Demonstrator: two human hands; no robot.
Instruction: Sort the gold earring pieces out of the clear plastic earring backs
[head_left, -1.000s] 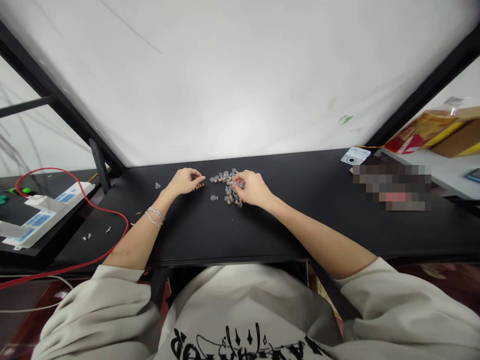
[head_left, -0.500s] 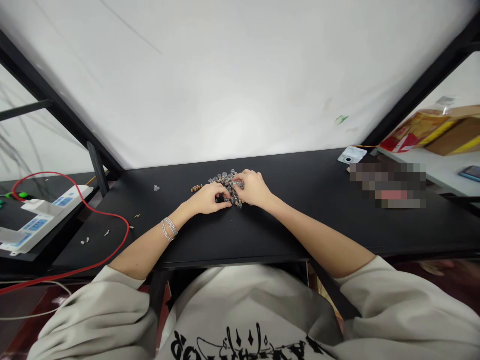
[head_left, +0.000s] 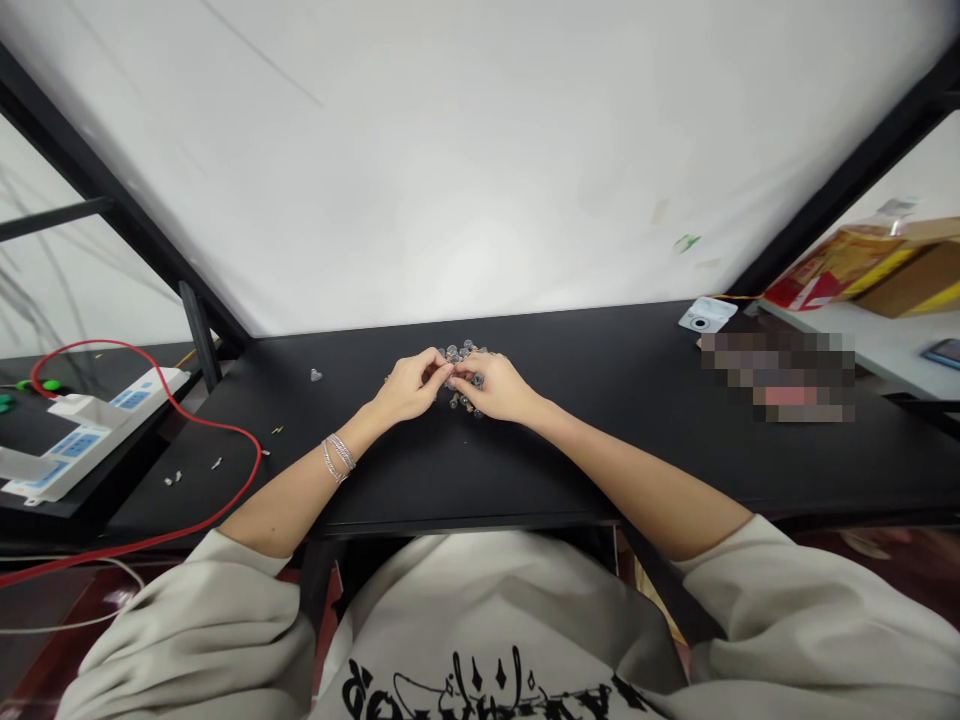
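A heap of tiny clear glass vials with cork stoppers (head_left: 463,352) lies on the black table (head_left: 615,400). My left hand (head_left: 409,385), silver bangles at its wrist, and my right hand (head_left: 496,385) meet fingertip to fingertip just in front of that heap. Both hands are pinched closed on a small item between them, too small to name. The near part of the heap is hidden behind my fingers.
One stray vial (head_left: 316,375) lies to the left. Small metal bits (head_left: 173,479) and a red cable (head_left: 225,440) sit near the table's left edge, beside a white power strip (head_left: 82,430). A small white camera (head_left: 703,315) and yellow-red packages (head_left: 862,260) are at the right.
My left hand left the small row of corks at the left, swept right to the heap, then lifted to meet my right hand's fingertips. My right hand stayed at the heap.
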